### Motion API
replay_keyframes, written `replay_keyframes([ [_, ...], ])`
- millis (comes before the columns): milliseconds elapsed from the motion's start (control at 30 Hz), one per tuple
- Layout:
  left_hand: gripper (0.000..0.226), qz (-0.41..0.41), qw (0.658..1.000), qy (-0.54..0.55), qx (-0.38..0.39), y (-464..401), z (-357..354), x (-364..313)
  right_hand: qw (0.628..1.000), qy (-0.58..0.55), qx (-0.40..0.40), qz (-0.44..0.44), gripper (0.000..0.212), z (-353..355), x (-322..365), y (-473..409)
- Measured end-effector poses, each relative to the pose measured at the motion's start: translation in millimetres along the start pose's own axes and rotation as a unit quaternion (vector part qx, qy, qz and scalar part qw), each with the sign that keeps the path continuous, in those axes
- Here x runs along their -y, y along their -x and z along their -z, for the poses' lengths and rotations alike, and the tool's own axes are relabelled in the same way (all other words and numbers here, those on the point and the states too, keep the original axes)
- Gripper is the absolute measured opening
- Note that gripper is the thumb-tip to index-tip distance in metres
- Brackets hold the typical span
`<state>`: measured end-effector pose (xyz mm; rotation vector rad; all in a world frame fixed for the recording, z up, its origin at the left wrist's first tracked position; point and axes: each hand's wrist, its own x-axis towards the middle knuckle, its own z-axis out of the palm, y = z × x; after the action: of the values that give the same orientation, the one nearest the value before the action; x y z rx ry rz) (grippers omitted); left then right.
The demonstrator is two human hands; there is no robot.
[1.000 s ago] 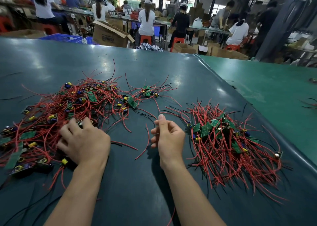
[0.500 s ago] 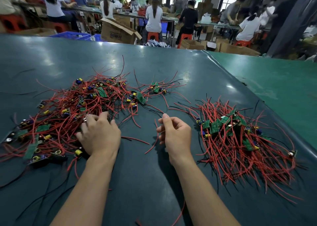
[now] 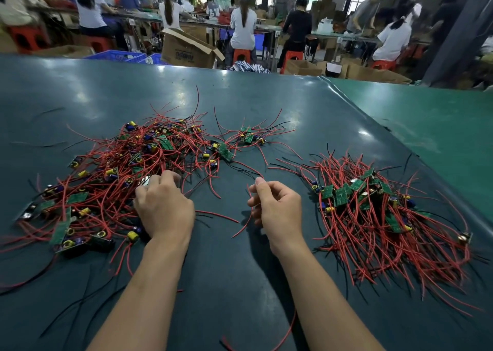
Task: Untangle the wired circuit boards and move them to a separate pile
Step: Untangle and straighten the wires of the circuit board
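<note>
The left hand (image 3: 164, 206) digs curled fingers into the tangled pile (image 3: 120, 180) on the surface (image 3: 240, 270), its grip seemingly closed on wires. The right hand (image 3: 277, 209) pinches a red wire (image 3: 246, 222) beside the sorted pile (image 3: 386, 222).

Left hand (image 3: 164, 206) palm-down, fingers curled forward, grip hidden. Right hand (image 3: 277, 208) raised just beside it, looks like thumb and forefinger pinching, both forearms stretched out.
</note>
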<state>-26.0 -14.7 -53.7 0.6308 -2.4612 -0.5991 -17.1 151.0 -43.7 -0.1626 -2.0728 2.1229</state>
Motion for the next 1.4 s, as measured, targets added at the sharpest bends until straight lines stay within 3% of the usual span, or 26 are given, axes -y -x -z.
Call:
replay_keyframes([
  [133, 0.03, 0.04, 0.999, -0.001, -0.013, 6, 4, 0, 1.0, 0.004, 0.0, 0.002, 0.029, 0, 0, 0],
  [233, 0.018, 0.066, 0.997, -0.046, -0.006, 8, 6, 3, 1.0, 0.008, 0.0, 0.002, 0.029, -1, 0, -1],
  [333, 0.017, 0.045, 0.997, -0.029, -0.059, 9, 11, 2, 1.0, 0.009, -0.001, 0.003, 0.029, -2, -1, -1],
  [500, 0.028, -0.075, 0.976, 0.043, -0.201, 16, 18, -6, 1.0, 0.023, -0.002, 0.009, 0.03, -2, 0, -1],
  [600, 0.026, -0.199, 0.942, 0.108, -0.249, 22, 17, -15, 1.0, 0.001, 0.021, 0.015, 0.033, -3, 2, -2],
  [700, 0.019, -0.359, 0.887, 0.224, -0.183, 29, 13, -25, 0.989, -0.099, 0.105, 0.003, 0.036, -7, 6, 0],
  [800, 0.017, -0.426, 0.861, 0.257, -0.107, 35, 7, -30, 0.98, -0.134, 0.146, -0.001, 0.03, -7, 8, 1],
  [900, 0.028, -0.408, 0.863, 0.287, -0.082, 33, 4, -29, 0.983, -0.156, 0.089, 0.024, 0.024, -2, 7, -4],
  [967, 0.023, -0.375, 0.878, 0.289, -0.067, 32, 2, -27, 0.984, -0.166, 0.066, 0.023, 0.016, 2, 9, -5],
  [1067, 0.032, -0.275, 0.909, 0.302, 0.078, 33, 3, -27, 0.985, -0.16, 0.056, 0.015, 0.012, 2, 8, -4],
  [1133, 0.034, -0.265, 0.901, 0.309, 0.147, 34, 2, -28, 0.987, -0.147, 0.059, 0.01, 0.016, -1, 6, -3],
  [1200, 0.023, -0.257, 0.89, 0.335, 0.171, 32, 0, -28, 0.986, -0.156, 0.054, -0.005, 0.018, -4, 6, -4],
  [1300, 0.007, -0.169, 0.883, 0.395, 0.191, 29, -2, -27, 0.98, -0.186, 0.066, -0.024, 0.021, -5, 5, -3],
  [1400, 0.005, -0.121, 0.878, 0.432, 0.169, 29, -1, -29, 0.984, -0.169, 0.044, -0.021, 0.012, -3, 5, -5],
])
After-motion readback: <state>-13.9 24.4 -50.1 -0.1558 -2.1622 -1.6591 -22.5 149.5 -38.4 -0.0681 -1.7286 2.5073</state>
